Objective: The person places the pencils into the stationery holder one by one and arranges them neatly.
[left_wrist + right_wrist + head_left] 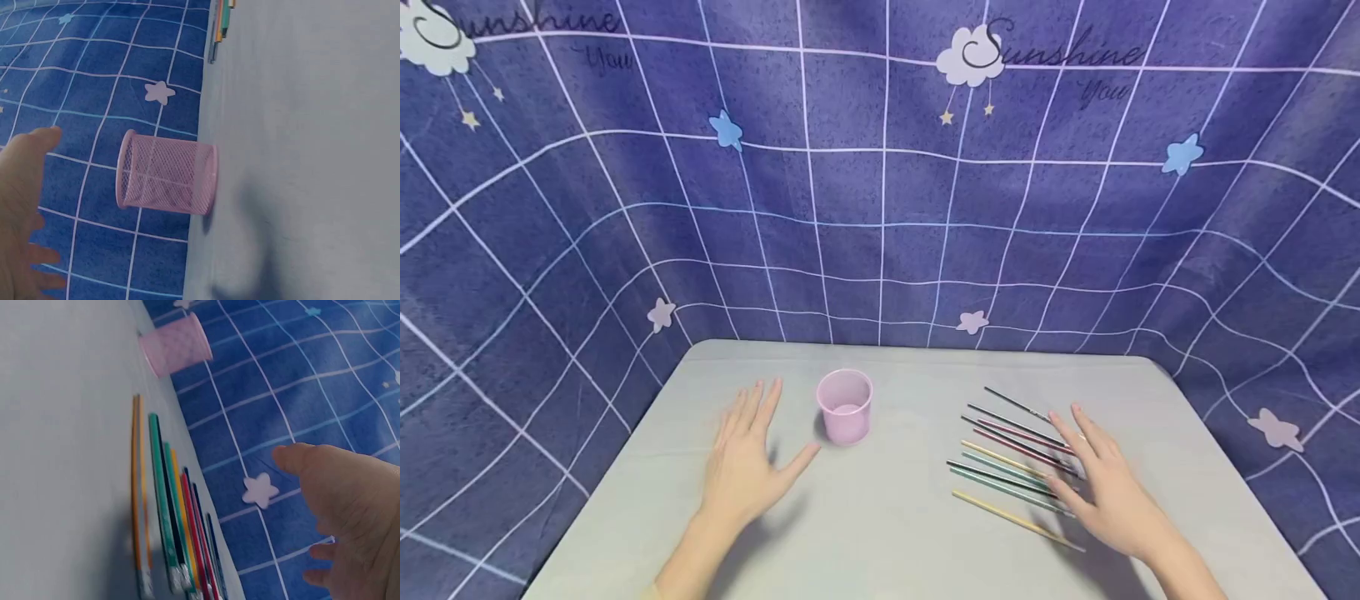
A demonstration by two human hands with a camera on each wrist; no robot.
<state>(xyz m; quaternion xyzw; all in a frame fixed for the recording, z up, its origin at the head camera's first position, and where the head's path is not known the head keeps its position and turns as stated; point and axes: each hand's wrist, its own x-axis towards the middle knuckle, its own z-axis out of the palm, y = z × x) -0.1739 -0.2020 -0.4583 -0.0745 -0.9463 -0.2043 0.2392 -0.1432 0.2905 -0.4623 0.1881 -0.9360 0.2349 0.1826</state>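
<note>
A pink mesh pencil cup (846, 408) stands upright on the light table, left of its middle. My left hand (748, 458) hovers left of the cup with fingers spread, holding nothing; its thumb points toward the cup without gripping it. In the left wrist view the mesh cup (169, 175) lies beyond the left hand (22, 206). Several pencils (1000, 454) in yellow, green, black and red lie side by side on the right. Above their near ends my right hand (1116, 500) is stretched out, empty, as the right wrist view of the pencils (165, 506) and right hand (350, 500) also shows.
The table (880, 533) is covered with a pale cloth. A blue gridded curtain (880, 183) with stars and clouds rises at the table's back and sides. One yellow pencil (1017, 521) lies nearest the front, slightly apart from the others.
</note>
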